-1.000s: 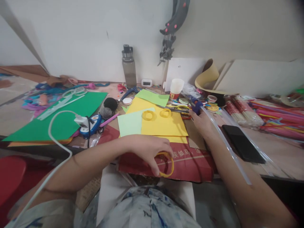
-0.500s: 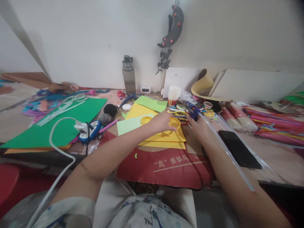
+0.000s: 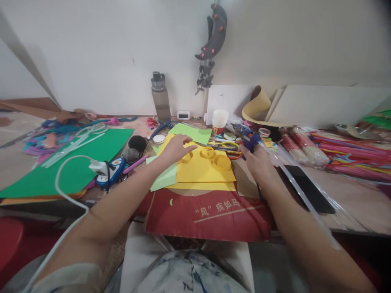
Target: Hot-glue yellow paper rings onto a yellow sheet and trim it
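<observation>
My left hand [image 3: 179, 149] is over the left part of the yellow sheets [image 3: 203, 175], fingers apart and nothing in them, near a small yellow ring [image 3: 187, 158]. Two more yellow rings, one in the middle [image 3: 207, 152] and one at the right [image 3: 222, 162], lie on the sheets. My right hand [image 3: 256, 158] is wrapped round a blue glue gun [image 3: 251, 140], right of the sheets. A pale green sheet [image 3: 165, 178] lies partly under my left forearm. Yellow-handled scissors [image 3: 229, 145] rest between the sheets and the glue gun.
A red cardboard [image 3: 210, 219] is at the front edge. Behind stand a grey bottle [image 3: 161, 99] and a paper cup [image 3: 219, 121]. On the left lie a green sheet [image 3: 73, 162] and a blue power strip [image 3: 111, 173]; on the right, a black phone [image 3: 307, 189] and pipe cleaners [image 3: 351, 150].
My left hand has moved left, away from the right yellow ring, and its fingers are off it. My right hand stays on the glue gun. The view has shifted slightly.
</observation>
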`<state>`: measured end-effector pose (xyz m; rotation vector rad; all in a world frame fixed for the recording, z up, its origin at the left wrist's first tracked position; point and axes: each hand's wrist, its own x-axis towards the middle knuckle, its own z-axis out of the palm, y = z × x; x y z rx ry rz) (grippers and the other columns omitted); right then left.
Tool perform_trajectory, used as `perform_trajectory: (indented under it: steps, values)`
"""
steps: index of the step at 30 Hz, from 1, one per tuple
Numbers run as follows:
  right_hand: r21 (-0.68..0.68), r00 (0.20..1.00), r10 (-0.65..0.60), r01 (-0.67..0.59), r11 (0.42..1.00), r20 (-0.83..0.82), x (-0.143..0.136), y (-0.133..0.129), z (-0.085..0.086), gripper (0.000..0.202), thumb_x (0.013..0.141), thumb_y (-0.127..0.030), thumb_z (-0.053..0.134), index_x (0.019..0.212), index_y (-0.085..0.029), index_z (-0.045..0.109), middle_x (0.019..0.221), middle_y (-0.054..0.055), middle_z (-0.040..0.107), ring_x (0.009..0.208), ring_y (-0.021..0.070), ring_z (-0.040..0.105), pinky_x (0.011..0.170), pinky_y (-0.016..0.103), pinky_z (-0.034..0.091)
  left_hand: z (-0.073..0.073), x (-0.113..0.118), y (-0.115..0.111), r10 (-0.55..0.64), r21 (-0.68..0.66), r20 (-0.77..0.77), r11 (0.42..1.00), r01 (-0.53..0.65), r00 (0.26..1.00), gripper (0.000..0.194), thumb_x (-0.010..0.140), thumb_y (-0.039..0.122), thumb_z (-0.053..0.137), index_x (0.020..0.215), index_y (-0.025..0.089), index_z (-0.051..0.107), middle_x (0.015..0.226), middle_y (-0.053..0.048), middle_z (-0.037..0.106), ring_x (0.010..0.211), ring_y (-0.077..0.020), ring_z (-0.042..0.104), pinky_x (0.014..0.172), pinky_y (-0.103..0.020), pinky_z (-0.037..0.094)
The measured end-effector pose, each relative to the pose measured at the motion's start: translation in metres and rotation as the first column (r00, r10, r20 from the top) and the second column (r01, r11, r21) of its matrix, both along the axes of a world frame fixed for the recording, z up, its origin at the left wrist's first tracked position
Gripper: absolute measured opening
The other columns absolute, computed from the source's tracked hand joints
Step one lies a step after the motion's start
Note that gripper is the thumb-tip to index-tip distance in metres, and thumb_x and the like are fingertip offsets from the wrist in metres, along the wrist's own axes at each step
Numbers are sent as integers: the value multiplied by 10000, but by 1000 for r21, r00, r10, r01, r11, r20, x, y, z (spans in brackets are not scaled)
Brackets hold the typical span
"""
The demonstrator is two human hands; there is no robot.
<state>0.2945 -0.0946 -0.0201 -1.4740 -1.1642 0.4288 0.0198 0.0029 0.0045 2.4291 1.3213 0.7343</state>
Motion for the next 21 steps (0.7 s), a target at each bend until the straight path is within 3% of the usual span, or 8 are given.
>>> perform_trajectory:
  steps: [5, 11, 16, 21]
  values:
    - [19, 987, 159, -158, 987, -5, -24, -3, 24, 318, 795, -466, 673, 965, -198, 691, 851, 59, 724, 742, 202, 646, 682, 346, 530, -18, -36, 4, 7, -109, -79, 994, -16, 997, 593, 736, 496, 780, 1217, 169, 663, 1197, -120, 678, 1049, -268, 640, 941, -389, 501]
    - [-51, 938, 342, -339, 939, 51, -73, 7, 51, 281, 804, -441, 634, 933, -192, 656, 853, 64, 724, 676, 178, 627, 602, 308, 491, -46, -31, -7, 44, -67, -42, 997, -46, 998, 851, 584, 550, 879, 1279, 139, 608, 1228, -162, 613, 1208, -339, 561, 1054, -450, 457]
    - [-95, 922, 386, -386, 917, -22, -95, 19, 41, 345, 793, -461, 610, 979, -171, 639, 794, 66, 701, 638, 179, 616, 587, 315, 486, -51, -27, -11, 72, -84, -36, 994, -75, 997, 853, 569, 580, 890, 1240, 121, 633, 1148, -150, 604, 1133, -330, 588, 1013, -433, 478]
    - [-145, 911, 411, -412, 899, -41, -88, 25, 19, 390, 773, -494, 626, 1000, -177, 641, 833, 77, 716, 629, 176, 606, 605, 328, 498, -50, -29, -10, 58, -70, -39, 996, -61, 998, 681, 612, 557, 872, 1129, 156, 682, 1063, -115, 639, 1079, -312, 595, 953, -429, 493]
